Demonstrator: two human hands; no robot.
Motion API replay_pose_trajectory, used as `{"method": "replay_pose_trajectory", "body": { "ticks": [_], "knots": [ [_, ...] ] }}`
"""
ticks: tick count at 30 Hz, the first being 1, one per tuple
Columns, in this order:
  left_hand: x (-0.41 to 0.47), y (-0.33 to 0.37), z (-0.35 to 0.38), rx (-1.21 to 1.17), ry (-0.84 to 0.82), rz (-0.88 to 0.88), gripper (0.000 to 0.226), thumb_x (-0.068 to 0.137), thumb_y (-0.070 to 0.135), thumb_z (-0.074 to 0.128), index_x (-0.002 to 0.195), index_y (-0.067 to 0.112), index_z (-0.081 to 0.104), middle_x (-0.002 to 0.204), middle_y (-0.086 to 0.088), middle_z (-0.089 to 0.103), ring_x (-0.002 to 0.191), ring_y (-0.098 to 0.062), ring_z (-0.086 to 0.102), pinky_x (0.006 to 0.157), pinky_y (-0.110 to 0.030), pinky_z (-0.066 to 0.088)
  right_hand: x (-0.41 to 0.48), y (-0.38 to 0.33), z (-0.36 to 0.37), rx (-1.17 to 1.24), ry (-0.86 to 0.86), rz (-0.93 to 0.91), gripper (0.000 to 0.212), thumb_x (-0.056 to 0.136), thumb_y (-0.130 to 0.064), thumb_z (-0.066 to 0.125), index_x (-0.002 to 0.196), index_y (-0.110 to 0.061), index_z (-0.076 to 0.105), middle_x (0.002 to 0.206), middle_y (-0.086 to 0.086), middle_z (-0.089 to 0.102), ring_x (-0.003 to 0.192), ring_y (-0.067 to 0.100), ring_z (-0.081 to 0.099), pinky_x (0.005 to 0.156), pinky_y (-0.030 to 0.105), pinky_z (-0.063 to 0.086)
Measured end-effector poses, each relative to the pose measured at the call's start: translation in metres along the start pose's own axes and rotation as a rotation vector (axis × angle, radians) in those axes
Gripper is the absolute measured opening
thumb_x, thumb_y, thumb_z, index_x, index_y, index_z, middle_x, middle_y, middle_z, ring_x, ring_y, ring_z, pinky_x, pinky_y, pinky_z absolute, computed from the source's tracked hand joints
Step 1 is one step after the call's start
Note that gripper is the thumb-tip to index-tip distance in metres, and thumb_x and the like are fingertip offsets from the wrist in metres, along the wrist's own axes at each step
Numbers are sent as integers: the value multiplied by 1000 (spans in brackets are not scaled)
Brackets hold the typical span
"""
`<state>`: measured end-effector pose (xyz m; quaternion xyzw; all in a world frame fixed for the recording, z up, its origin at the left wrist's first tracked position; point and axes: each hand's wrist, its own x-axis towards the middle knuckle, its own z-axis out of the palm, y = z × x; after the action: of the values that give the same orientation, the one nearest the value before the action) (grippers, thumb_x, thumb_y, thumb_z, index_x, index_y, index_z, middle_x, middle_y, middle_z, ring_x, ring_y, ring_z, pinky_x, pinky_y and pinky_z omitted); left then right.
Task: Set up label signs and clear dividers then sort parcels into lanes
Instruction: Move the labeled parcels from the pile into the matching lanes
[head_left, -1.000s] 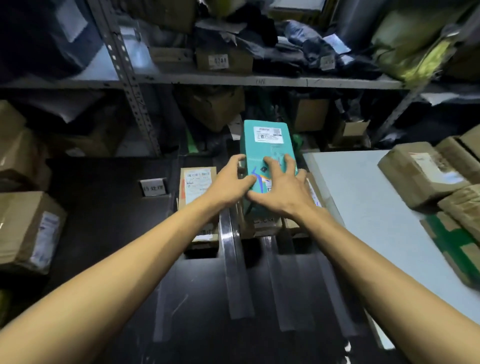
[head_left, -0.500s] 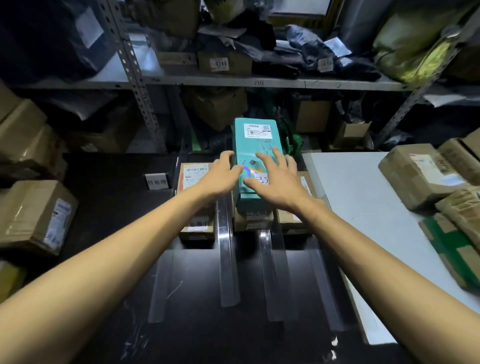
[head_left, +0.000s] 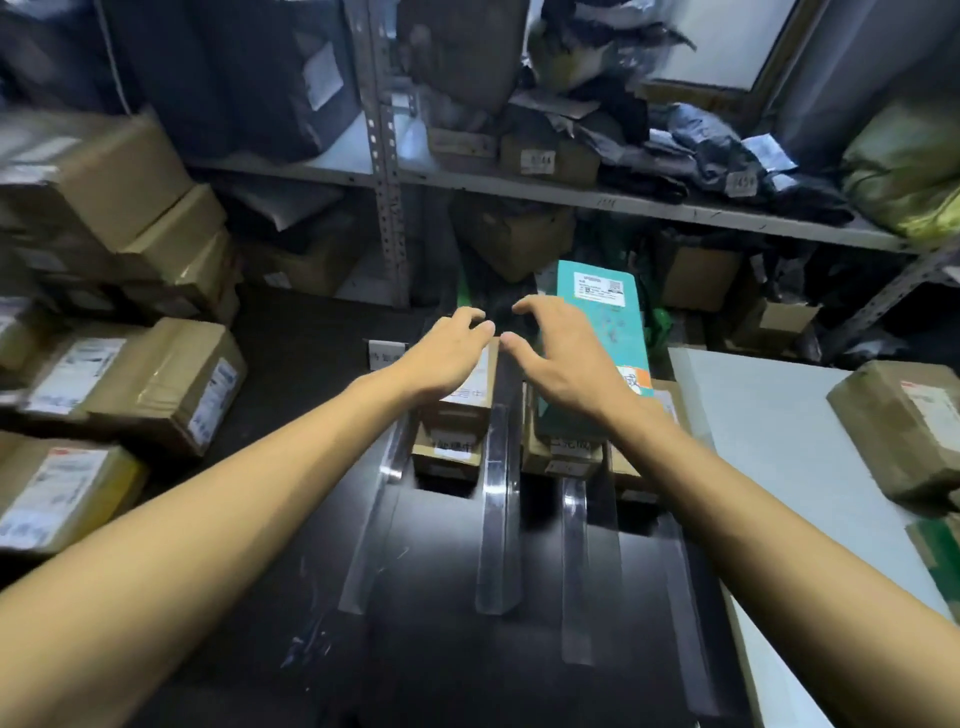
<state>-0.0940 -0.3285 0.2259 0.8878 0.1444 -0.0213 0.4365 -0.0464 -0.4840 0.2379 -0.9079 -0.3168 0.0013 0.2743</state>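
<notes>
Holding left hand (head_left: 447, 358) and right hand (head_left: 566, 364) spread, fingers loosely curved, gripping nothing, hovering over a brown box (head_left: 457, 413) and a teal parcel (head_left: 608, 312) lying between clear dividers (head_left: 498, 493).

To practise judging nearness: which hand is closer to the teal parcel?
Right. The right hand overlaps the teal parcel; the left hand is further left, over a brown box.

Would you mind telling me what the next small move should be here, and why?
Probably draw the right hand back toward the brown parcel on the white table: the teal parcel already lies on boxes beyond the clear dividers, and this hand and the left hand hover with loosely curled fingers, holding nothing.
</notes>
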Motion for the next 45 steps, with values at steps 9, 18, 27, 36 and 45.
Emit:
{"method": "replay_pose_trajectory", "body": {
  "ticks": [9, 18, 27, 36, 45],
  "knots": [
    [-61, -91, -127, -44, 108, -139, 42, 103, 38, 28, 119, 13, 59, 116, -9, 63, 106, -26, 58, 98, -47, 44, 41, -142, 82, 189, -178, -100, 25, 93, -32, 58, 114, -20, 65, 115, 0, 69, 105, 19, 63, 94, 38, 49],
    [-170, -255, -273, -35, 343, -242, 19, 99, 14, 47, 97, 22, 65, 97, -5, 70, 82, -17, 63, 68, -28, 49, 74, -311, 196, 211, -502, -315, 31, 93, -27, 60, 120, -13, 66, 119, 6, 69, 108, 22, 64, 95, 36, 50],
    [-212, -357, -344, -126, 455, -396, 27, 98, 17, 48, 88, 34, 66, 95, 2, 73, 84, -16, 64, 72, -34, 51, 112, -396, 278, 112, -609, -341, 33, 93, -28, 58, 122, -15, 65, 122, 6, 67, 110, 25, 63, 94, 36, 50],
    [-111, -432, -368, -126, 237, -350, 17, 96, 14, 54, 103, 22, 67, 100, 1, 68, 92, -14, 62, 88, -24, 49, 186, -360, 352, -10, -491, 110, 63, 90, -48, 62, 143, -20, 42, 144, 16, 43, 133, 39, 40, 108, 51, 39],
    [24, -437, -304, -240, -49, -547, 67, 86, 37, 65, 145, 25, 37, 141, -10, 47, 126, -29, 48, 106, -36, 40, 199, -324, 425, -5, -597, 549, 85, 94, -37, 58, 153, -19, 0, 129, 20, 58, 108, 41, 61, 72, 47, 58]
  ]
}}
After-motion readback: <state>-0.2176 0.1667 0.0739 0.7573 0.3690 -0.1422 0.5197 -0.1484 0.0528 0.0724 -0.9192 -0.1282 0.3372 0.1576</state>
